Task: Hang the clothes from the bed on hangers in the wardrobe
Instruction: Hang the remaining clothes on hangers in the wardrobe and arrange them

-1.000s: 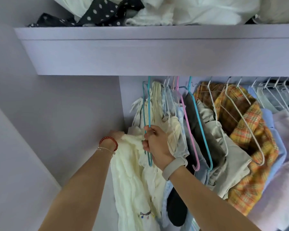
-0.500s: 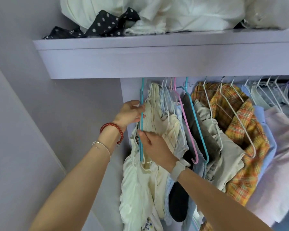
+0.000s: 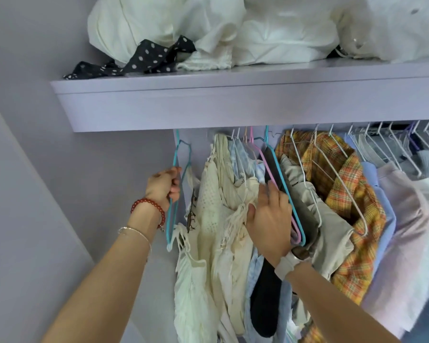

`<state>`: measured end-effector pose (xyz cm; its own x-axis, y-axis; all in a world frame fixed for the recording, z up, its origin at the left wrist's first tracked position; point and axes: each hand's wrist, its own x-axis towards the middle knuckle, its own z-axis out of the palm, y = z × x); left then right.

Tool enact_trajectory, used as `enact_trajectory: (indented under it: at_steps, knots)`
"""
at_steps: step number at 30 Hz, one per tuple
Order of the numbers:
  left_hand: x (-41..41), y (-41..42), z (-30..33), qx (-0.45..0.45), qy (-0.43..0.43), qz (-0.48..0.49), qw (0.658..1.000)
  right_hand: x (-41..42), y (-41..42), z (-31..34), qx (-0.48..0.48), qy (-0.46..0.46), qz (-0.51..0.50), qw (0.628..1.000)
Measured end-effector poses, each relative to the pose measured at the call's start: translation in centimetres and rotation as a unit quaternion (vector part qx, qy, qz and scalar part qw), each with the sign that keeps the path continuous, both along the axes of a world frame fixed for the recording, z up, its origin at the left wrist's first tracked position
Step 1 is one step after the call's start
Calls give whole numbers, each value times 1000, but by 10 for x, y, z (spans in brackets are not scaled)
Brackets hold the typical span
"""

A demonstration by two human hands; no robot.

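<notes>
A cream strappy garment [image 3: 191, 280] hangs from a teal hanger [image 3: 175, 194] at the left end of the wardrobe rail. My left hand [image 3: 164, 185] grips that hanger's left arm, fingers curled round it. My right hand [image 3: 270, 219] lies with straight fingers against the neighbouring cream clothes [image 3: 223, 209], pressing them to the right. The hanger's hook reaches up under the shelf; the rail itself is hidden.
A lilac shelf [image 3: 233, 102] overhead carries white bundles and a black polka-dot cloth [image 3: 144, 60]. To the right hang a plaid orange shirt [image 3: 352, 199], a beige garment, blue and pink clothes on white wire hangers. A lilac side wall [image 3: 97, 194] stands left.
The teal hanger with the cream garment has moved left, apart from the other clothes. My right hand let go of it and shifted right onto the hanging clothes. The view tilted upward.
</notes>
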<state>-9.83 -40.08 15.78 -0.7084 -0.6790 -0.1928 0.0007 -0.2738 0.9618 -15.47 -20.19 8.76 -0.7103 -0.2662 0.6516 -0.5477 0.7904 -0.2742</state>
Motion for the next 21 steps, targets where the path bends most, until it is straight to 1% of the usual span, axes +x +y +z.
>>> enact_trajectory:
  at_steps: [2, 4, 6, 8, 10, 13, 17, 19, 21]
  knots:
    - [7, -6, 7, 15, -15, 2, 1000, 0, -6, 4, 33, -44, -17, 998]
    - [12, -7, 8, 12, -27, -2, 1000, 1, -13, 11, 35, -100, -12, 994]
    - [13, -7, 5, 4, -19, 3, 1000, 0, -20, 13, 43, -179, 23, 983]
    - [14, -5, 0, -20, -7, 25, 999, 1, -28, 11, 25, -222, 84, 971]
    - [15, -5, -5, -86, -10, 47, 995, 7, -38, 11, 25, -223, 126, 966]
    - [14, -7, -8, -187, -30, 45, 981, 15, -56, 14, 75, -217, 172, 958]
    - [13, -8, -8, -233, -33, 13, 972, 21, -76, 19, 102, -230, 234, 939]
    - [14, -3, -6, -234, -24, -28, 972, 21, -82, 21, 96, -235, 265, 930]
    - [11, 1, -7, -233, -32, -60, 970, 21, -81, 21, 73, -254, 295, 918]
